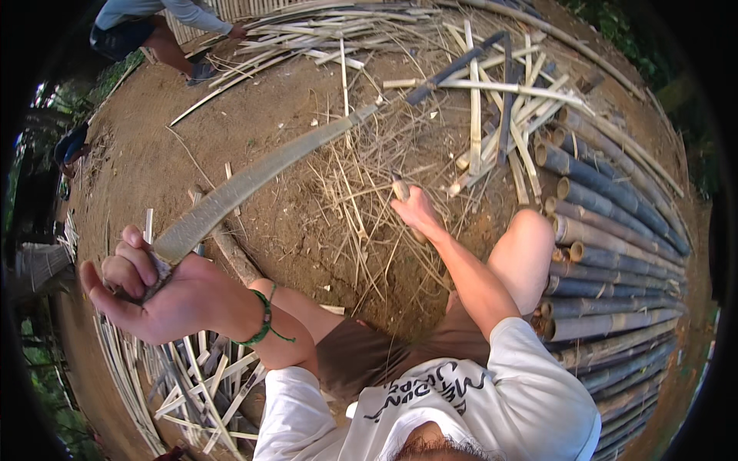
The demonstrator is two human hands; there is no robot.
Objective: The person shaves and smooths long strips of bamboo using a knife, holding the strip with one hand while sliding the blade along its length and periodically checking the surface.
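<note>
- Fingers point(131, 257) of the left hand point(165, 296) curl tight around the near end of a long split bamboo slat point(254, 177), which runs up and to the right over the dirt ground point(154, 138).
- A green cord bracelet point(264, 319) sits on that wrist, and loose bamboo strips point(207, 384) lie below the hand.
- At the centre, thin dry slivers point(361, 192) are scattered on the ground under the slat's far end.
- The right hand point(419, 211) reaches down with its fingers closed on a short knife-like tool point(400, 188); the blade is hard to make out.
- At the right lie stacked dark bamboo poles point(615, 253).
- At the top left another person point(146, 23) crouches by more strips.
</note>
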